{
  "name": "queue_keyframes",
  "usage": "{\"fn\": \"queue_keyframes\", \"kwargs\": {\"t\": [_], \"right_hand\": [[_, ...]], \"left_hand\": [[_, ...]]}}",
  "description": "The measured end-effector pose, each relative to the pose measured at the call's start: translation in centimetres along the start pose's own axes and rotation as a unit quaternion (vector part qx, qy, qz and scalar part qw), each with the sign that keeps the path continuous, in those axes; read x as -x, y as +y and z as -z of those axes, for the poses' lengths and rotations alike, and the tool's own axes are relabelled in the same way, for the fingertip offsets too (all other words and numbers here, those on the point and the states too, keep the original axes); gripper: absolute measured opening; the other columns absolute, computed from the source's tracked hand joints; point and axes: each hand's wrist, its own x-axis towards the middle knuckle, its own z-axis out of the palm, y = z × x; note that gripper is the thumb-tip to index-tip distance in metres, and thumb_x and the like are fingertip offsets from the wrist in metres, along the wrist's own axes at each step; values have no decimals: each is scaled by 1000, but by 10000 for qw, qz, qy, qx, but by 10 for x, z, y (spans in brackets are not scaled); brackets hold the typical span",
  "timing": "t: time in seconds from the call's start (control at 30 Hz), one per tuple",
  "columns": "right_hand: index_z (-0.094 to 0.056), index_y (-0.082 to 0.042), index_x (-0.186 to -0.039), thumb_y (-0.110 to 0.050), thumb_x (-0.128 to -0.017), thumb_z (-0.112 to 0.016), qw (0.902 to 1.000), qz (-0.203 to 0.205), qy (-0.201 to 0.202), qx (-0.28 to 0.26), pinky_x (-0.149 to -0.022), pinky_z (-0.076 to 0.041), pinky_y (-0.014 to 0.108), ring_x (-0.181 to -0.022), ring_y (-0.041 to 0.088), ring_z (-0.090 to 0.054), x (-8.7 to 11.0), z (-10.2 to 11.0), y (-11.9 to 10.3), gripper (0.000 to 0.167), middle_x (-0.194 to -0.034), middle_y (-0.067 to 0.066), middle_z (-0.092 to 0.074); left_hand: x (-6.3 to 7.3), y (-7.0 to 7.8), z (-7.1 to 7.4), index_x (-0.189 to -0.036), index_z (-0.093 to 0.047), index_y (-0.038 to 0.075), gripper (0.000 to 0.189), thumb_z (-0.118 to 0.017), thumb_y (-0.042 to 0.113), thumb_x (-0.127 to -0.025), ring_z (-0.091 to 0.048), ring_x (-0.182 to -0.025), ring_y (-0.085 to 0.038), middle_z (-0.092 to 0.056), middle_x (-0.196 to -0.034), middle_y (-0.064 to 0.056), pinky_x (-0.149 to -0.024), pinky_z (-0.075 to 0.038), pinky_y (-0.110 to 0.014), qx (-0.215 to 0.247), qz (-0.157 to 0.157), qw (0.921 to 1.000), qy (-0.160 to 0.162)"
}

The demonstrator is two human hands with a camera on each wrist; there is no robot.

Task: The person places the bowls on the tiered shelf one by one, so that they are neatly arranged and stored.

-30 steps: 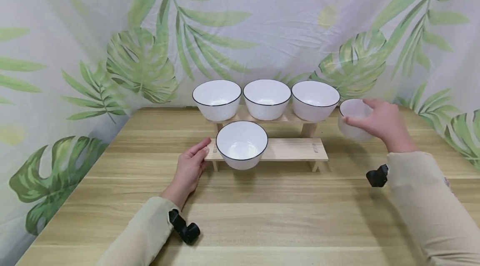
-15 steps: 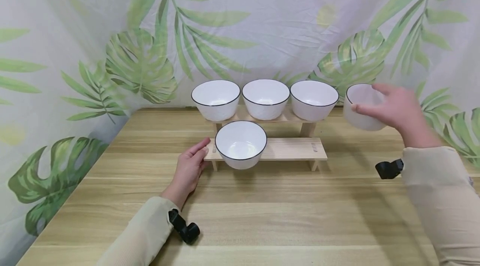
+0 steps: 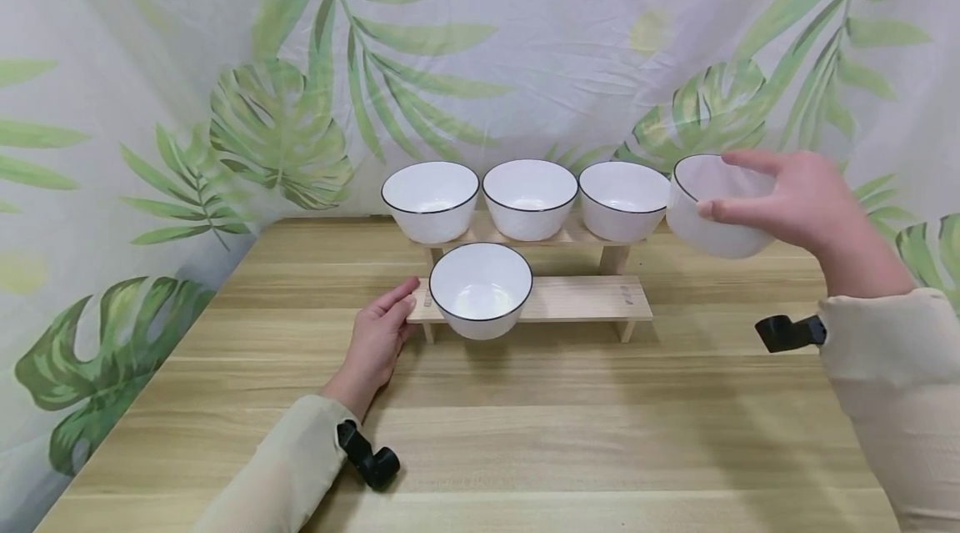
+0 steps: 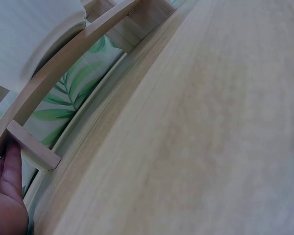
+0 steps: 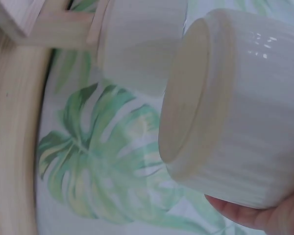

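My right hand (image 3: 795, 199) holds a white bowl (image 3: 697, 220) with a thin dark rim, thumb and fingers spread across its side. The bowl is up off the table, just right of the stand's upper tier; its underside (image 5: 186, 93) faces the right wrist camera. My left hand (image 3: 378, 337) grips the left end of a two-tier wooden stand (image 3: 585, 298), its fingers (image 4: 12, 169) by the leg under the plank. On the upper tier stand a left bowl (image 3: 430, 208), a middle bowl (image 3: 530, 203) and a right bowl (image 3: 624, 203). Another bowl (image 3: 482, 291) sits left of centre on the lower tier.
The stand is on a wood-grain table (image 3: 525, 433). A leaf-print cloth (image 3: 562, 57) hangs right behind the table's back edge. Bare plank (image 3: 592, 291) shows on the lower tier right of its bowl.
My right hand has lifted the bowl, moving it first up and right, then back left to beside the upper-right bowl. My left hand stays at the stand.
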Motion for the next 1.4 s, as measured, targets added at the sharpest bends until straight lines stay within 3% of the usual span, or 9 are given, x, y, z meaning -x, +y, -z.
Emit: {"fn": "queue_keyframes", "kwargs": {"t": [0.2,0.5,0.77,0.93,1.07,1.17,1.4], "right_hand": [[-49,-10,-135,-40,-74,-73,9996,257,-123,-79,-81,-37,51,-112,41,-44,8,0,-17,72,-130,31,-47],[-54,-11,-131,-29,-69,-78,9959,755,-151,-477,-82,-38,45,-112,34,-48,14,-11,-43,69,-129,23,-52],[-55,-11,-129,-29,-65,-80,9908,1202,-108,-611,-75,-41,40,-103,34,-53,18,-32,-58,71,-126,20,-55],[-55,-10,-130,-30,-64,-80,9876,1384,-262,-690,-74,-44,42,-100,34,-52,22,-45,-67,73,-126,18,-56],[-56,-7,-128,-32,-65,-78,9855,1576,-388,-493,-84,-43,47,-111,36,-50,23,-57,-72,72,-130,18,-53],[-56,-5,-127,-33,-65,-77,9851,1623,-448,-351,-91,-39,50,-121,37,-45,24,-66,-71,71,-132,19,-51],[-57,-4,-125,-34,-64,-77,9824,1809,-285,-360,-95,-37,54,-122,37,-45,24,-82,-67,71,-131,20,-52]], "left_hand": [[-1,-1,0,-137,-43,4,41,-43,7,-97,-48,-118,-18,-39,-143,-9,-80,-49,-17,-4,5,10000,-4],[-2,-1,0,-137,-43,2,41,-43,5,-96,-57,-99,-4,-40,-143,-10,-78,-50,-18,72,-54,10000,1],[-1,-1,-1,-137,-43,2,41,-43,5,-97,-48,-119,-20,-40,-143,-10,-79,-49,-18,29,-13,10000,20],[-1,-1,0,-137,-43,3,41,-42,6,-97,-52,-112,-12,-39,-143,-10,-79,-49,-17,12,-6,10000,-3],[-1,0,0,-138,-42,2,41,-42,6,-97,-56,-101,-3,-39,-143,-10,-79,-49,-17,35,-41,10000,-43],[-1,0,0,-138,-42,2,41,-42,6,-97,-56,-100,-2,-39,-144,-10,-79,-49,-17,34,-34,10000,-38],[-2,-1,1,-137,-43,4,41,-43,6,-97,-56,-102,-3,-40,-143,-8,-79,-49,-18,34,18,10000,7]]}}
